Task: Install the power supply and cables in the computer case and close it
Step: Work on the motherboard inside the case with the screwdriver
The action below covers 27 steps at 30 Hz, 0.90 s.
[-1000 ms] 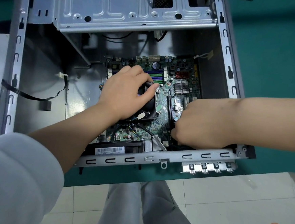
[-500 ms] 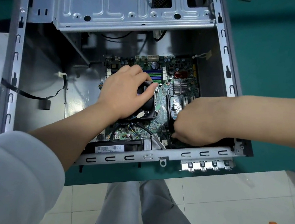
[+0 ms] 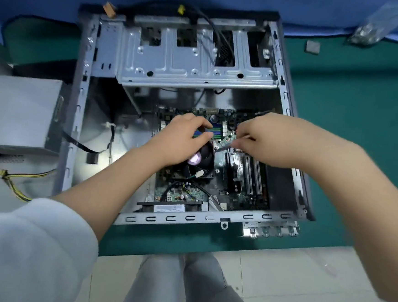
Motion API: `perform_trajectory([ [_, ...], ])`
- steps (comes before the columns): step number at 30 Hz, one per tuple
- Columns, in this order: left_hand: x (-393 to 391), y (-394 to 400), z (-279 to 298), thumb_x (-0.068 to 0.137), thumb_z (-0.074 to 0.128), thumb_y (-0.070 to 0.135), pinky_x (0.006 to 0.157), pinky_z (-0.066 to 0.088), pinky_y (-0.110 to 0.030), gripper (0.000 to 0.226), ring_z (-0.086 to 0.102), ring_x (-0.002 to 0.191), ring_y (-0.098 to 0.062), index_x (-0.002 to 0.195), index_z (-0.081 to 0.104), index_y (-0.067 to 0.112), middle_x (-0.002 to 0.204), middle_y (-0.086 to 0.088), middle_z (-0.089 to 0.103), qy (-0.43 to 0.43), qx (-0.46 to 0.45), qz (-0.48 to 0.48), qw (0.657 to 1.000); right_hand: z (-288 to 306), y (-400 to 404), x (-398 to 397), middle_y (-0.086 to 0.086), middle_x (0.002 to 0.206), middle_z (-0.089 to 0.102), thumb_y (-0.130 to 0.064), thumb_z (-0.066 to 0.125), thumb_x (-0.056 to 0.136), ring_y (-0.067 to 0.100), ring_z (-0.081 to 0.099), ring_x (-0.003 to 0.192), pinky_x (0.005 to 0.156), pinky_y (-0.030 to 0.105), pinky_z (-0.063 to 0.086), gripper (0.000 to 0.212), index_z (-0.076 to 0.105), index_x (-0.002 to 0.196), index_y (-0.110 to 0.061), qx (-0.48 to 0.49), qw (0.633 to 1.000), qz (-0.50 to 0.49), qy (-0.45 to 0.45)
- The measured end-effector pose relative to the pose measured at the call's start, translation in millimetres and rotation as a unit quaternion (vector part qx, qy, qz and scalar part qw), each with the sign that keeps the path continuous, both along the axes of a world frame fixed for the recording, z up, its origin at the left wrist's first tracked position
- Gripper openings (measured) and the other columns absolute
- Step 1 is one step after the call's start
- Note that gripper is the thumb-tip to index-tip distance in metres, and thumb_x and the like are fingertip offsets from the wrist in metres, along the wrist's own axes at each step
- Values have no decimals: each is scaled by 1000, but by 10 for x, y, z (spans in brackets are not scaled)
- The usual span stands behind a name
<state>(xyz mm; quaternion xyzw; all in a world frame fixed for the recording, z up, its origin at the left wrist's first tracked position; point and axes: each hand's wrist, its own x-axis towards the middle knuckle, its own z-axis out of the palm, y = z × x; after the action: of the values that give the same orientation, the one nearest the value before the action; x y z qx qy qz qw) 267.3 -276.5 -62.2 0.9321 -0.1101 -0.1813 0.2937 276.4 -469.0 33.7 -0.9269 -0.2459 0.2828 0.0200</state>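
Observation:
The open computer case (image 3: 76, 122) lies on its side on the green table, with the motherboard (image 3: 236, 177) in its floor. My left hand (image 3: 182, 140) lies over the black CPU fan (image 3: 204, 165), fingers curled round its far edge. My right hand (image 3: 265, 141) hovers over the middle of the board, just right of the left hand, and pinches a thin grey object (image 3: 225, 147) whose tip points down-left at the board. The grey power supply (image 3: 17, 112) sits outside the case on the left, its yellow and black cables (image 3: 14, 179) trailing toward me.
A metal drive cage (image 3: 195, 62) spans the far half of the case, with black cables (image 3: 212, 30) over it. A black flat cable (image 3: 84, 145) hangs across the left case wall. A plastic bag (image 3: 374, 28) and a small grey square (image 3: 312, 47) lie at the far right.
My right hand left the near right corner of the board and moved up to its middle, now pinching a thin object. My left hand stayed on the fan. The view pulled back.

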Motion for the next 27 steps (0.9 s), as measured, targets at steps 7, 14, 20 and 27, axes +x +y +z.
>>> perform_trajectory([
  [7, -373, 372, 628, 96, 51, 29, 71, 45, -15, 35, 58, 76, 0, 130, 49, 22, 95, 10, 65, 6, -250, 249, 936, -23, 374, -243, -10, 76, 57, -44, 33, 98, 14, 52, 67, 61, 32, 40, 23, 49, 98, -27, 282, 935, -212, 22],
  [14, -662, 894, 1035, 97, 50, 30, 39, 28, -14, 26, 32, 41, -3, 79, 53, 11, 61, 6, 48, 135, -409, 356, 829, 71, 1354, -499, -4, 68, 56, -54, 27, 96, 14, 52, 60, 64, 41, 45, 28, 41, 96, -31, 360, 919, -130, 91],
  [20, -791, 1612, 1124, 97, 47, 37, 42, 31, -16, 32, 37, 42, -2, 71, 48, 19, 54, 11, 46, 43, -323, 409, 853, 180, 1920, -345, -6, 73, 58, -73, 28, 85, 9, 54, 63, 62, 33, 44, 46, 48, 92, -33, 340, 922, -128, 135],
  [27, -1149, 2310, 429, 98, 44, 38, 54, 32, -28, 36, 48, 62, -15, 67, 40, 20, 65, 3, 52, 117, 61, 295, 946, -93, 2373, -159, 2, 70, 49, -58, 31, 96, 17, 47, 61, 56, 30, 36, 51, 43, 73, -13, 157, 968, -146, 132],
])
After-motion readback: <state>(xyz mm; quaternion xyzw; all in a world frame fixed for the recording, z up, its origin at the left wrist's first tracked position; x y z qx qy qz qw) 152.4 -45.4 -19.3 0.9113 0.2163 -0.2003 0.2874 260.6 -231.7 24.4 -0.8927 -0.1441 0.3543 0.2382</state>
